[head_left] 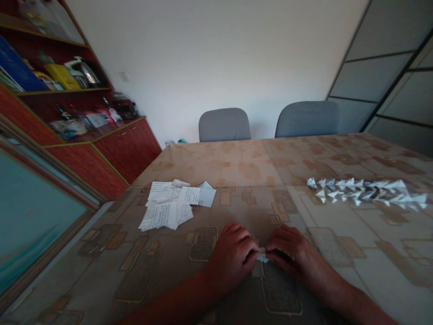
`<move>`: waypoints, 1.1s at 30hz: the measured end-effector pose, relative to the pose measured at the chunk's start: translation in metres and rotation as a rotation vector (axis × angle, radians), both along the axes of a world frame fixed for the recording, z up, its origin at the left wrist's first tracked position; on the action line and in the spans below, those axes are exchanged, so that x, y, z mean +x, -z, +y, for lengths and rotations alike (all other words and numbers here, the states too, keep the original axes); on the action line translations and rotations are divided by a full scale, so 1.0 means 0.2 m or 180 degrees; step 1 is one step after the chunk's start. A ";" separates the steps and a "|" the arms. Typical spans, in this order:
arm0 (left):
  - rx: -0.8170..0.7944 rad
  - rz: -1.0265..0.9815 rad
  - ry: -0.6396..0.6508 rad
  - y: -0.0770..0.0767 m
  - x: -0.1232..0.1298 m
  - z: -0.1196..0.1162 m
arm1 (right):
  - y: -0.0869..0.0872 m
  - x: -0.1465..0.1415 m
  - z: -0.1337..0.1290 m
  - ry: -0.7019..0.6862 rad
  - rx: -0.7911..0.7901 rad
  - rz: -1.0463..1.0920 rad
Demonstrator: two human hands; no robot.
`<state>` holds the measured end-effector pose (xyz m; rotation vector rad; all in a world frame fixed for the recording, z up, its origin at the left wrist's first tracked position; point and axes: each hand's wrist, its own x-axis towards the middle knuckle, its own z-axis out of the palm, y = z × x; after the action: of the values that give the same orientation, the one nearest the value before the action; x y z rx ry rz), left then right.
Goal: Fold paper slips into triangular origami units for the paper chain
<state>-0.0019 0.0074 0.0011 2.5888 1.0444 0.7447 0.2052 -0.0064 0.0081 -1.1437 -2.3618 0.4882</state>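
My left hand (235,253) and my right hand (291,248) meet just above the near part of the table. Between their closed fingertips is a small folded piece of paper (263,256), pinched from both sides. Most of it is hidden by my fingers, so its full shape does not show. To the left lies a loose pile of printed paper slips (169,205), overlapping one another. Over on the right, several folded paper pieces (365,189) with pointed tips stand in two rows.
A patterned cloth covers the table (230,216). Two grey chairs, one on the left (224,125) and one on the right (307,119), stand behind its far edge. A red-brown shelf cabinet (125,153) holding bottles, boxes and a kettle (88,74) is at the left.
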 end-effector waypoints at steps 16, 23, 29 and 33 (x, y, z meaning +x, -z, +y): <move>-0.0111 -0.0008 -0.0006 -0.02 -0.01 0.00 | 0.03 -0.02 0.00 0.0216 0.0086 -0.0084; -0.0191 0.0031 -0.0155 0.01 0.00 -0.01 | 0.03 -0.03 -0.01 0.0310 -0.0085 0.0056; -0.0269 0.0040 -0.0198 0.00 0.01 -0.01 | 0.05 -0.04 -0.01 0.0467 -0.0173 0.0053; -0.0051 0.0153 -0.0064 0.00 0.01 -0.01 | 0.05 -0.05 0.00 0.0420 -0.0128 0.0095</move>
<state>-0.0003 0.0054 0.0020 2.5985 1.0873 0.6789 0.1961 -0.0070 -0.0016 -1.2919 -2.2428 0.5050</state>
